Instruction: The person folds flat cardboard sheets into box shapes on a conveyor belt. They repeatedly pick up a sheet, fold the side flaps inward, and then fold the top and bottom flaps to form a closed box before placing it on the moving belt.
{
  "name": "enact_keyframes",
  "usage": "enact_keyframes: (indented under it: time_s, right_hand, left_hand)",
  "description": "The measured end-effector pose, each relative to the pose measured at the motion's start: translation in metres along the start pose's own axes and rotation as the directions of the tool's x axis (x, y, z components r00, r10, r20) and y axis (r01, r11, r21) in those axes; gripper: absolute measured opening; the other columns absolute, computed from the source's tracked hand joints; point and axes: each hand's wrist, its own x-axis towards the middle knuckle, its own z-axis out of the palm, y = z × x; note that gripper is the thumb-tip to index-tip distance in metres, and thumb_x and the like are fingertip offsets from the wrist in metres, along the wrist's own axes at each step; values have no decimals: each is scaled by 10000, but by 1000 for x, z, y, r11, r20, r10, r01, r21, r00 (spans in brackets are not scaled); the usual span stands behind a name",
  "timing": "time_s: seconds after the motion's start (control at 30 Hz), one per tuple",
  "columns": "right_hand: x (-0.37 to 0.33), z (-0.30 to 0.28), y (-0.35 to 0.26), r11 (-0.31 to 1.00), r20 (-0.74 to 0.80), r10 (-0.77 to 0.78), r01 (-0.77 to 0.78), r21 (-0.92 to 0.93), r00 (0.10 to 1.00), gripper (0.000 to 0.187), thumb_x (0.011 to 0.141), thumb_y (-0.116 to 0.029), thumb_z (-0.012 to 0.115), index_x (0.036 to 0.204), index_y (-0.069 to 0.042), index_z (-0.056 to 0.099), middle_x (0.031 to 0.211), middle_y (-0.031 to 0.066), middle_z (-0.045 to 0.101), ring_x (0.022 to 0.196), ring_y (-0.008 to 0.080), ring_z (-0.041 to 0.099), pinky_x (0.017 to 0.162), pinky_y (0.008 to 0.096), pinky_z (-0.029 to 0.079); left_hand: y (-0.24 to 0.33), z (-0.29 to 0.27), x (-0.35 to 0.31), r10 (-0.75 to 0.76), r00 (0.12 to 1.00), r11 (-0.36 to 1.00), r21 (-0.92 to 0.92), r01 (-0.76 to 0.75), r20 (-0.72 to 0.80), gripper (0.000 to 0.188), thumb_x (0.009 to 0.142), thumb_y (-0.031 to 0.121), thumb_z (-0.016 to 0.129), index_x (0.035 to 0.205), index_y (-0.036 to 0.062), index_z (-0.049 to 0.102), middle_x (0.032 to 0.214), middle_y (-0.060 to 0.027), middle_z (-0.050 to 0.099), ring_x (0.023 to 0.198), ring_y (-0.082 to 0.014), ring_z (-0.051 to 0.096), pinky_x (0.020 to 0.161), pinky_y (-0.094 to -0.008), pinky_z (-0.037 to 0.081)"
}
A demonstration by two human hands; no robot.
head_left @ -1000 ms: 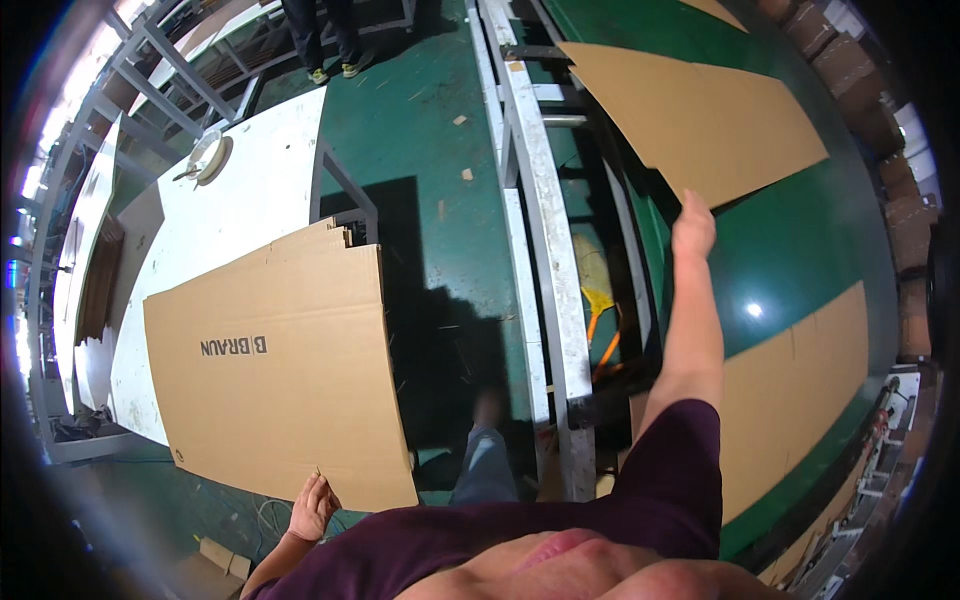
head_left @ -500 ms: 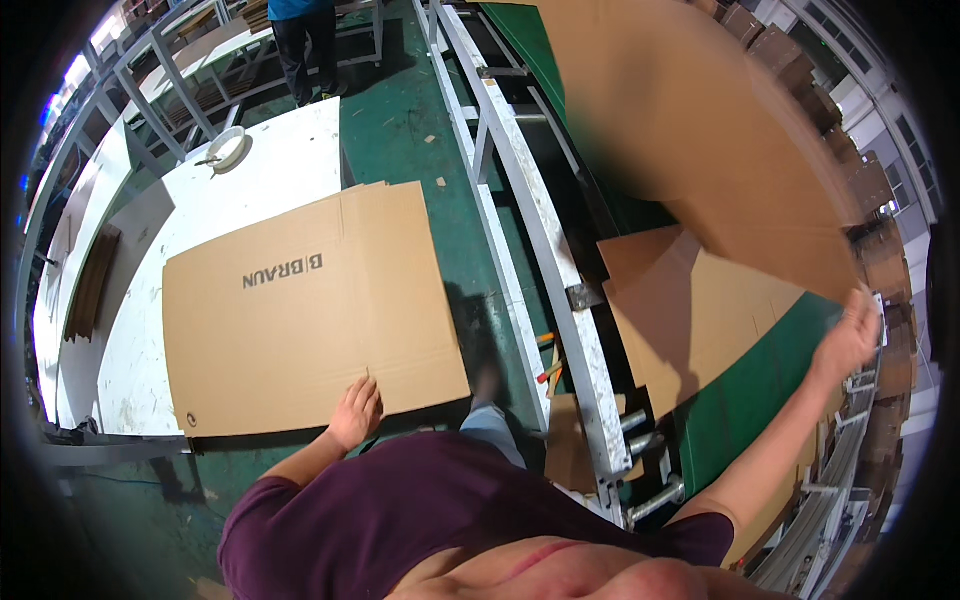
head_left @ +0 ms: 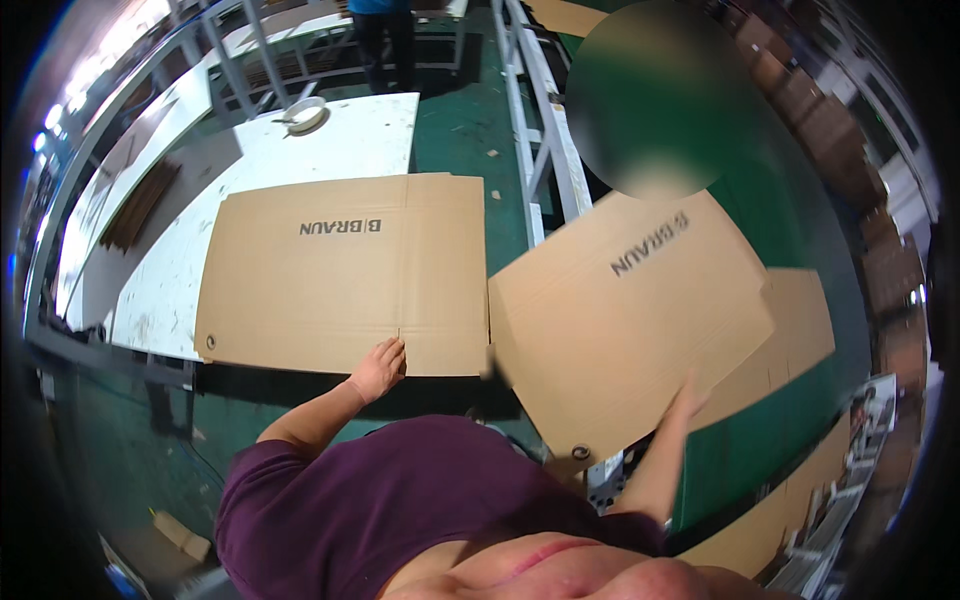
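A flat brown cardboard sheet (head_left: 300, 290) with dark print lies on the white table to the left, its near edge jutting past the tabletop. My left hand (head_left: 380, 370) is on that edge, fingers together on top; the thumb's place is hidden. On the right, my right hand (head_left: 688, 400), smeared by motion, grips the near right edge of a second printed cardboard sheet (head_left: 620, 310). This one is tilted, with its left corner beside the first sheet. Beneath and beyond it, another cardboard sheet (head_left: 800, 315) rests on the green conveyor belt (head_left: 745, 455).
A metal conveyor frame (head_left: 545, 130) runs away from me between table and belt. Toward the table's back sits a white bowl (head_left: 304, 114). Someone in dark trousers (head_left: 385, 50) stands farther off. Stacked cardboard (head_left: 830, 130) lines the far right. A round blur covers part of the belt.
My right hand has swung the second sheet leftward and down from over the belt, turning its printed face up. My left hand stays at the first sheet's near edge. The view has shifted.
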Motion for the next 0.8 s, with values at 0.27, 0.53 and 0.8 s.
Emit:
enact_keyframes:
  time_s: [0.27,0.53,0.8]
  right_hand:
    - [-72,-23,103,797,370,556,-604,17,744,510,771,-112,731,1215,47,539,1181,163,600,1018,312,602,845,453,517]
    - [88,-47,-45,819,562,379,-549,165,735,396,906,-236,531,1203,25,537,1146,159,602,1011,311,605,855,472,522]
    - [4,23,-188,836,689,189,-483,260,699,360,909,-202,508,1171,41,546,1145,170,600,1009,310,608,848,463,523]
  left_hand:
    - [9,-7,-8,-85,996,996,2,85,-23,522,784,222,648,1220,-32,515,1325,-172,475,1276,-325,408,1069,-406,349]
    - [7,1,-7,-85,990,995,-61,79,-110,462,807,205,630,1195,-25,527,1313,-178,485,1246,-327,439,1056,-412,362]
    - [-1,21,-5,-47,969,998,-47,36,-242,421,837,234,594,1167,-24,547,1262,-170,530,1222,-316,459,1007,-407,393]
